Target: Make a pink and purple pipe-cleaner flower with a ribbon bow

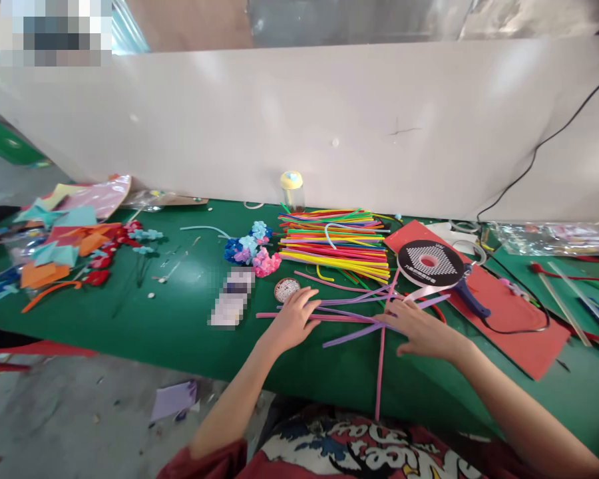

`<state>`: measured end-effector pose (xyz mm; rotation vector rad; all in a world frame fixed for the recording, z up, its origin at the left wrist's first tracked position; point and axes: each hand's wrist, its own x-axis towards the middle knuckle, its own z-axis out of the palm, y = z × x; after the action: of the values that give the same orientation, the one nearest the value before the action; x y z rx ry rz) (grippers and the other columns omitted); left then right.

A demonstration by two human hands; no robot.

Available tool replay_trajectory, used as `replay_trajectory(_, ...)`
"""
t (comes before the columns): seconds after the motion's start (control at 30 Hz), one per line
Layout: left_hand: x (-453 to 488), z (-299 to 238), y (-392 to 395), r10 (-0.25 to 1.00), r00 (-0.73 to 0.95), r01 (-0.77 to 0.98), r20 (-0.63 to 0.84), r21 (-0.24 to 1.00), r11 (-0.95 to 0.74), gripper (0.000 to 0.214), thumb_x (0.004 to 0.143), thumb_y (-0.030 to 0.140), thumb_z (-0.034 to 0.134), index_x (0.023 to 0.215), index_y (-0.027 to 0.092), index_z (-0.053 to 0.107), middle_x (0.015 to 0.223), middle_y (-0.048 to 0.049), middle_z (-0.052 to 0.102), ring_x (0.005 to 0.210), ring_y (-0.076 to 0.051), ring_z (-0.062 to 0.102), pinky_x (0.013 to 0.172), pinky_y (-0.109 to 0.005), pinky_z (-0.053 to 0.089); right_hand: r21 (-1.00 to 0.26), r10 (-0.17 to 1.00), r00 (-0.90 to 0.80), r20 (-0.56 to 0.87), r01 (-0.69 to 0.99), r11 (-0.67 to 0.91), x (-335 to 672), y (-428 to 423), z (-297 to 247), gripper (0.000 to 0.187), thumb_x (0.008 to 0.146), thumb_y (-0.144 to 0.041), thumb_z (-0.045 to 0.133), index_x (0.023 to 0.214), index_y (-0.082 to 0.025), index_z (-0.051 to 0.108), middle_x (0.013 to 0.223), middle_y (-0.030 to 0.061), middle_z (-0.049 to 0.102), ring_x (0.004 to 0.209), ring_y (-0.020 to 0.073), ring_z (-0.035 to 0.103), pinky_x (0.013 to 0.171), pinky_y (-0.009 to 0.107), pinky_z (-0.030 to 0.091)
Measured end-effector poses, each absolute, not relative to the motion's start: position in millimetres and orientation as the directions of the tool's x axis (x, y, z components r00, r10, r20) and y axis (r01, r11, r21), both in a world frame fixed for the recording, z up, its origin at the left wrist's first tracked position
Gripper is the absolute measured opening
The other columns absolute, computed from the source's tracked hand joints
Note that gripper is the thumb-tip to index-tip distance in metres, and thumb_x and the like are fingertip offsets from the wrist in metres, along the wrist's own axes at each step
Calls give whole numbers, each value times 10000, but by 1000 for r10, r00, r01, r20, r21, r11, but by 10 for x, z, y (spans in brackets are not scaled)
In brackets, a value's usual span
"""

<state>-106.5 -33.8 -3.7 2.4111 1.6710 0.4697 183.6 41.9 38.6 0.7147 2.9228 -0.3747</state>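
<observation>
Purple pipe cleaners [352, 334] and pink pipe cleaners [381, 372] lie loosely crossed on the green table in front of me. My left hand [294, 318] rests over their left ends, fingers spread, with no grip on them that I can see. At the crossing, my right hand [416, 327] lies over the stems with its fingers stretched out and the thumb apart; its fingertips touch the purple stems. Just beyond my left fingers is a small round dish of white beads [286, 289]. Behind the crossed stems spreads a large pile of multicoloured pipe cleaners [334, 246].
Blue and pink fluffy flowers [252, 247] stand left of the pile, a yellow-lidded jar [292, 191] behind it. To the right, a ribbon spool [429, 263] and a dark blue-handled tool [472, 298] with a cord lie on a red sheet [524, 332]. Coloured paper scraps [54, 256] cover the far left.
</observation>
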Motion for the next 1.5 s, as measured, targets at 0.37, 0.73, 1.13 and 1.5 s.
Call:
replay_trajectory(0.37, -843, -178, -347, 968, 211, 880, 139, 404, -250, 220, 836, 97, 406, 846, 161, 616, 817, -66, 598, 806, -179, 561, 738, -310, 490, -66, 560, -827, 41, 557, 828, 1449, 32, -64, 196, 852, -87, 396, 816, -157, 576, 889, 80, 535, 797, 176, 477, 714, 303, 362)
replay_trajectory(0.73, -676, -48, -373, 964, 252, 874, 89, 407, -266, 202, 831, 190, 461, 989, 154, 582, 1026, -97, 592, 987, -225, 538, 862, -374, 447, -67, 650, -755, 84, 647, 760, 987, 103, -16, 462, 801, -287, 499, 1221, -105, 433, 1230, 189, 437, 1093, 313, 384, 861, 414, 327)
replay_trajectory(1.13, -1079, -120, -434, 994, 61, 961, 85, 265, -82, 260, 846, 286, 427, 1006, 134, 566, 1032, -132, 565, 988, -259, 533, 810, -409, 475, -29, 709, -702, -60, 711, 702, 900, 363, -16, 305, 705, -108, 476, 1003, -83, 532, 970, 172, 546, 929, 293, 456, 740, 394, 355)
replay_trajectory(1.5, -1455, -153, -392, 958, -230, 844, 173, 526, 107, 351, 861, 346, 324, 1015, 133, 558, 1060, -144, 597, 1022, -259, 542, 902, -454, 413, -1, 658, -753, -30, 658, 753, 948, 137, 128, 169, 798, -18, 416, 822, -142, 528, 790, 74, 567, 668, 179, 498, 599, 308, 280)
